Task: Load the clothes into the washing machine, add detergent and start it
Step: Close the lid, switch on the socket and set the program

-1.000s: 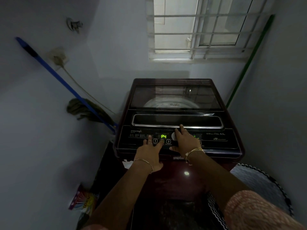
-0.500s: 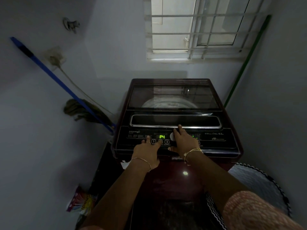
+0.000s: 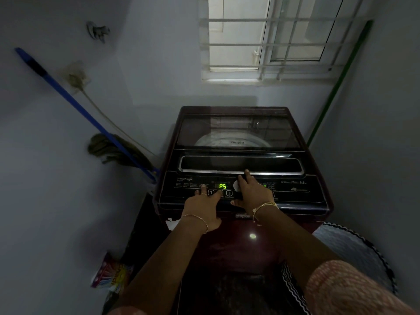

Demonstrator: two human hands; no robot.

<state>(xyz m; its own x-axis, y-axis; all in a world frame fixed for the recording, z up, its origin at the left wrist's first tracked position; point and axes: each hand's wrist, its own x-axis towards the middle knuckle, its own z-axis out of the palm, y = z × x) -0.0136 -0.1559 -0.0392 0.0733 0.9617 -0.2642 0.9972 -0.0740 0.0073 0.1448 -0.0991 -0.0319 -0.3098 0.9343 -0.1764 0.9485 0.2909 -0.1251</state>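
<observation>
Washing machine [image 3: 238, 133] dead ahead, standing square to the person with its lid shut and its back to the wall under the window [image 3: 272, 42]. Its control panel [image 3: 295, 194] runs side to side along the near edge, facing up at the camera, and both hands are down on it!

The left hand [image 3: 202, 208] lies flat with its fingers stretched forward. One fingertip is on the button between the ones marked 1 and 3, just under the green display [image 3: 222, 186], which reads P5. The right hand [image 3: 252, 192] sits just beside it, fingers straight too and gripping nothing. It covers part of the pale round dial [image 3: 236, 186], its longest finger touches the chrome rim of the lid handle [image 3: 241, 164], and its thumb rests on the panel's front edge. The two hands are close but not touching.

Down on the floor at left, a bright packet [image 3: 111, 278] lies by the machine's side, well apart from either hand.
</observation>
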